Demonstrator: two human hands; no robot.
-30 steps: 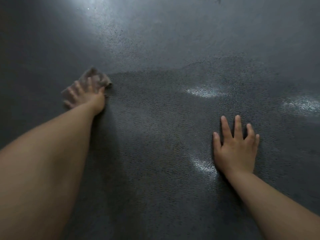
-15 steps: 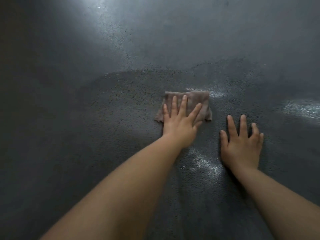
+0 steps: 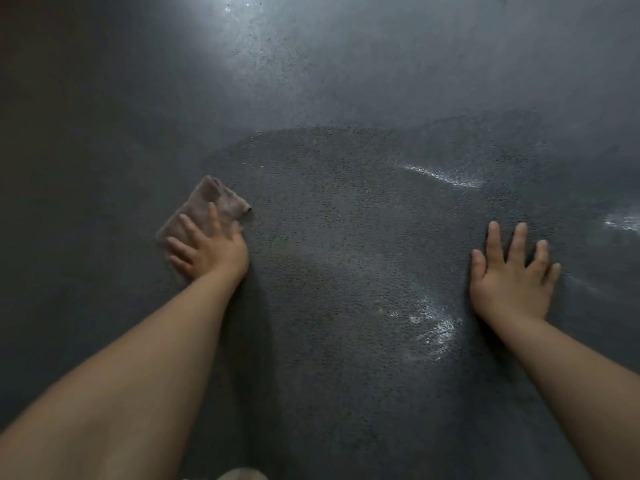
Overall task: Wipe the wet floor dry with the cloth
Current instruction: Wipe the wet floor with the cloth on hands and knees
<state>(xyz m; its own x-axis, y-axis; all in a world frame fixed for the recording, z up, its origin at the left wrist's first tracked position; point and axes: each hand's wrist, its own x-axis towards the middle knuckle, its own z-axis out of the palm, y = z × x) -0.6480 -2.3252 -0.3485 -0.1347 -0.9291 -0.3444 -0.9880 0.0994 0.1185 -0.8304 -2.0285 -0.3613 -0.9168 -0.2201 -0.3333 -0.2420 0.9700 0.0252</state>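
Cloth point(image 3: 207, 206): brownish, crumpled flat on the floor at the left edge of the wet patch, under the left hand.
Left hand point(image 3: 211, 249): fingers straight and spread, pressing the cloth down.
Right hand point(image 3: 510, 277): palm flat on the floor, fingers spread, well apart from the cloth.
Floor point(image 3: 346, 254): dark grey, speckled; a darker wet patch lies between the hands, with shiny streaks near the right hand.
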